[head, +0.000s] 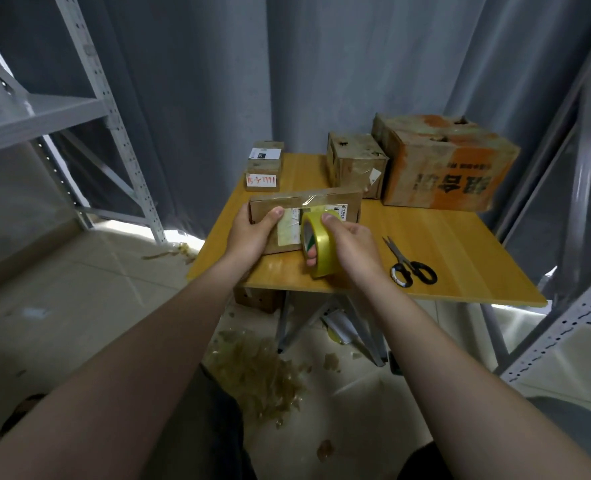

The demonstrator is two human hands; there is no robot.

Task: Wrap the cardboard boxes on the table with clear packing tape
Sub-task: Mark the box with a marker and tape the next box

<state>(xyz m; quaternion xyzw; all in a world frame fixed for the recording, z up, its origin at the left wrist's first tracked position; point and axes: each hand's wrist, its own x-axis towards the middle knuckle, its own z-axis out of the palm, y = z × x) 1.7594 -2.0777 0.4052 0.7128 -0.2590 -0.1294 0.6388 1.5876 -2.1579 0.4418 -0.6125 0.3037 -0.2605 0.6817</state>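
A flat cardboard box with a white label lies near the front left of the wooden table. My left hand holds its left end, thumb on the top face. My right hand grips a yellowish roll of clear packing tape, fingers through its core, held against the box's front side. A strip of tape runs from the roll up over the box top.
Black-handled scissors lie on the table right of my right hand. At the back stand two small stacked boxes, a medium box and a large orange-printed box. Metal shelving flanks both sides. Tape scraps litter the floor.
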